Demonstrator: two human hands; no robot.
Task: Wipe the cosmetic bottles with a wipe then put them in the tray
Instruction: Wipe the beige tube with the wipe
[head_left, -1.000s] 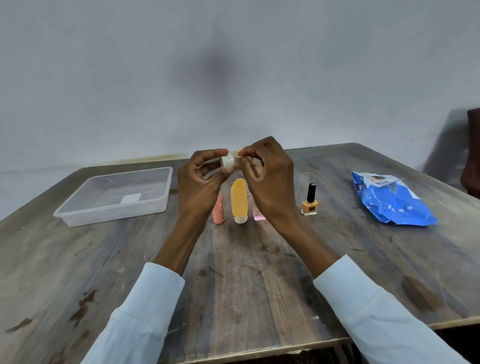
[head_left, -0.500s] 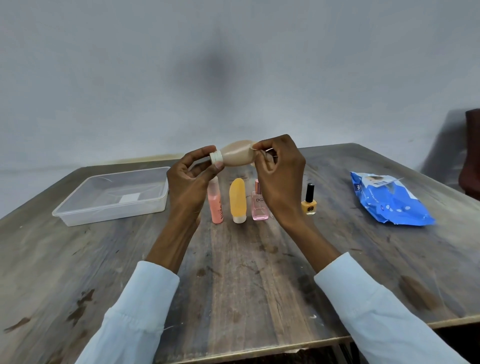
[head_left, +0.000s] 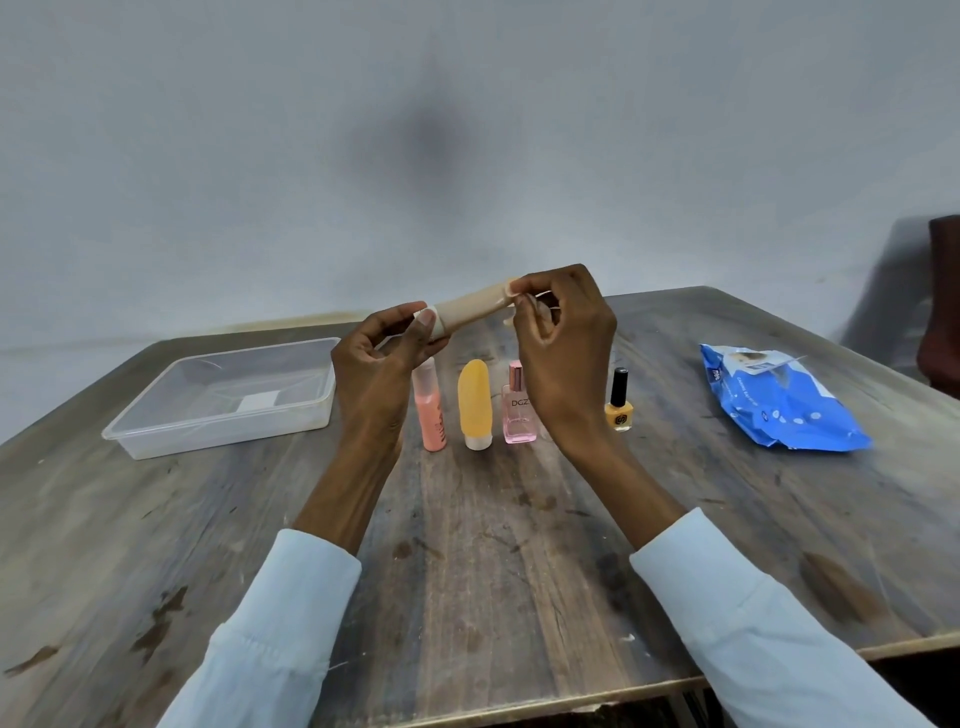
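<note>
I hold a beige tube sideways in the air above the table. My left hand pinches its white cap end. My right hand pinches the other end, with a bit of thin whitish material, perhaps a wipe, showing between its fingers. Below stand a salmon bottle, an orange tube on its white cap, a pink perfume bottle and a yellow nail polish. The clear plastic tray sits at the left with only a small white label inside.
A blue pack of wipes lies at the right of the worn wooden table. A dark brown object stands beyond the table's far right corner. A grey wall is behind.
Both hands rose and moved apart, turning the beige tube from end-on to sideways. The standing bottles came out from behind my hands.
</note>
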